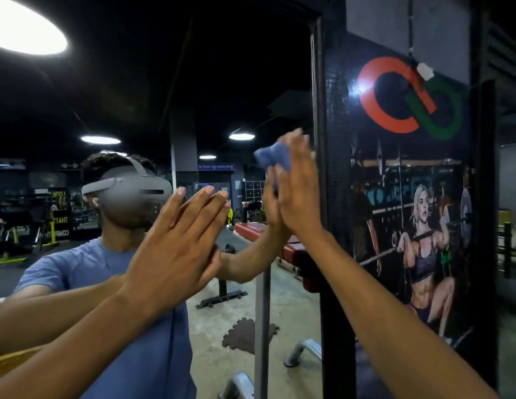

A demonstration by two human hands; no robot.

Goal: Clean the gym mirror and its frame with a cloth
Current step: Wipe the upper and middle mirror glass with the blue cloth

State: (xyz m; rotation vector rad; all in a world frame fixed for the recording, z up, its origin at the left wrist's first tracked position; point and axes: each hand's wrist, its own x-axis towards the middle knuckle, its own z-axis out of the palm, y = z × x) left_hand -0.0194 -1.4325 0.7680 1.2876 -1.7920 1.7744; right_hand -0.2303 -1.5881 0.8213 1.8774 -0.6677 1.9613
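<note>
Right hand [298, 194] presses the cloth [272, 156] flat on the mirror [193, 96]; left hand [176, 240], spread wide, risks leaving smudges.

Gym: weight bench [291, 249] reflected in mirror [222, 96], barbell-lifter poster [418, 226] beside it.

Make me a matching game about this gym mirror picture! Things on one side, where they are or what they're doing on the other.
Things:
1. left hand
2. right hand
3. cloth
4. mirror frame

Places or states:
A. black upright bar beside the poster
B. flat on the glass, fingers straight
C. blue, bunched against the mirror
D. pressing the cloth on the mirror

Pairs: 1-B, 2-D, 3-C, 4-A
</note>
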